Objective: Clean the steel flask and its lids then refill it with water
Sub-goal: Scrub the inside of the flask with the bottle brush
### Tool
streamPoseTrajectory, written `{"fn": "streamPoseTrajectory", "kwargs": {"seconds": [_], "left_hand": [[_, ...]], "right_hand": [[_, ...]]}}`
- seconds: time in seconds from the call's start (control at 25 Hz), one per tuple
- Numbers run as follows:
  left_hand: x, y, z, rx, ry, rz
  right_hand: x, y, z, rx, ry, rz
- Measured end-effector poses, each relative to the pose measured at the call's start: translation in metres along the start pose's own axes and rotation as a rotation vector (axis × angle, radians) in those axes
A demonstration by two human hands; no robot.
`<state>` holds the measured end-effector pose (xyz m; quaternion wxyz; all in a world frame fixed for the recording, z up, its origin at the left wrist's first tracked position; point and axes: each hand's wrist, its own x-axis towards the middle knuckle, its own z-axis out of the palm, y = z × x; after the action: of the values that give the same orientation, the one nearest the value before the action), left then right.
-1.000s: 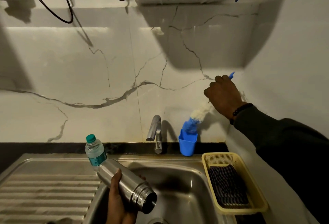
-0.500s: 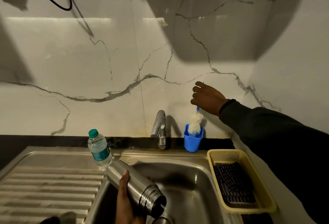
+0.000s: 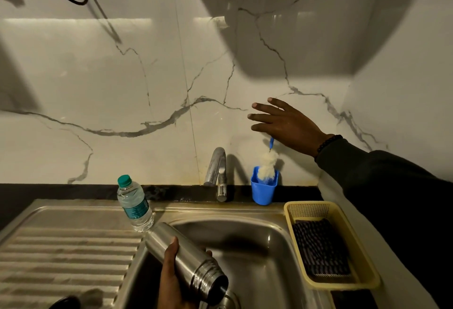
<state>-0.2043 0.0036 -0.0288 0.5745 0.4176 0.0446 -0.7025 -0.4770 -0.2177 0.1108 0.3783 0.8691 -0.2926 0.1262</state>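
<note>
Your left hand (image 3: 171, 276) grips the steel flask (image 3: 188, 262), tilted mouth-down over the sink (image 3: 257, 247). Your right hand (image 3: 286, 122) hovers with fingers spread, holding nothing, above the brush (image 3: 267, 165) standing in the blue cup (image 3: 263, 189).

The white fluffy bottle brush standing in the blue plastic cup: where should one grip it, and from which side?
Grip the white fluffy bottle brush by its thin blue handle, coming from above. The bristle head sits down in the blue plastic cup, and only the handle sticks up free, just under the open right hand. A pinch suits so thin a stem.
</note>
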Motion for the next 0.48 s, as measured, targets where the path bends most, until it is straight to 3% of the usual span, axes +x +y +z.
{"fn": "streamPoseTrajectory", "kwargs": {"seconds": [0.2,0.32,0.48], "left_hand": [[0.009,-0.001,-0.003,0.031,-0.002,0.004],[0.016,-0.003,-0.006,0.031,-0.025,-0.012],[0.021,-0.005,-0.011,0.12,-0.038,0.005]], "right_hand": [[-0.016,-0.002,-0.019,-0.033,0.127,0.148],[-0.02,-0.021,-0.041,0.074,0.41,0.52],[-0.032,-0.091,-0.054,0.653,0.664,1.075]]}}
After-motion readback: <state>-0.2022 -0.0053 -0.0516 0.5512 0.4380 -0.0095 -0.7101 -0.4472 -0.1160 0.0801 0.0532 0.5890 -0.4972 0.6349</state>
